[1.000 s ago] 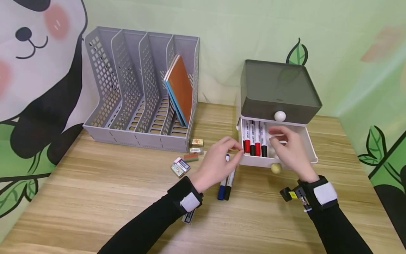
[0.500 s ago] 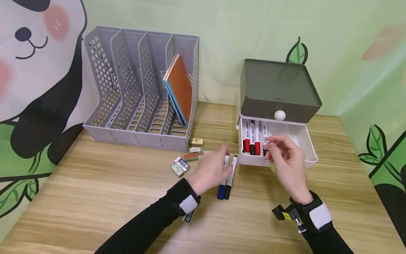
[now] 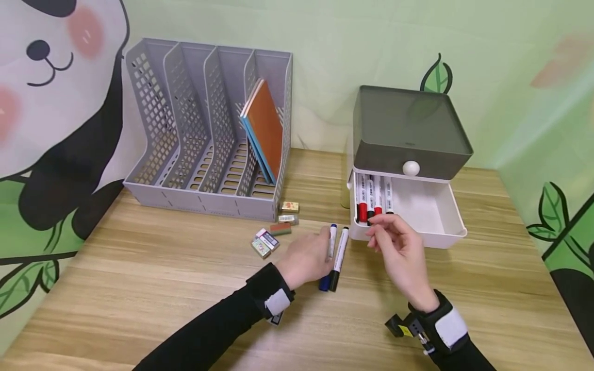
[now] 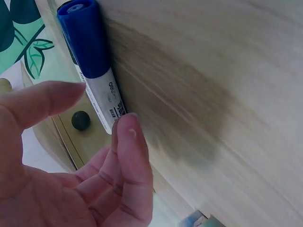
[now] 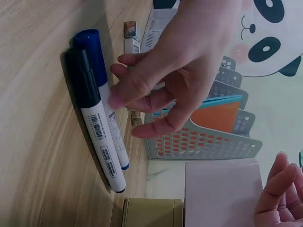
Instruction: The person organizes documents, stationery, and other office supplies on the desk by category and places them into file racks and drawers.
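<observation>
Two whiteboard markers lie side by side on the table: one with a blue cap point(image 3: 332, 242) and one with a black cap point(image 3: 340, 255). My left hand point(image 3: 303, 260) is at the blue marker, thumb on one side and fingertips on the other. In the left wrist view, a gap shows between thumb and fingers around the blue marker point(image 4: 90, 47); firm contact cannot be made out. My right hand point(image 3: 403, 257) hovers before the pulled-out white drawer point(image 3: 431, 240), fingers loosely bent, holding nothing visible. Several markers point(image 3: 362, 198) with red and black caps stand along the drawer's left side.
A dark-topped drawer box point(image 3: 413, 121) with a white knob sits above the drawer. At the back left stands a grey file rack point(image 3: 199, 201) holding notebooks point(image 3: 264, 129). Several small erasers point(image 3: 280, 229) lie left of the markers. A black-and-white item point(image 3: 276, 318) is partly hidden under my left wrist.
My left hand has drawn back from the drawer's corner down to the blue marker. My right hand has moved out of the drawer, leftward and toward me.
</observation>
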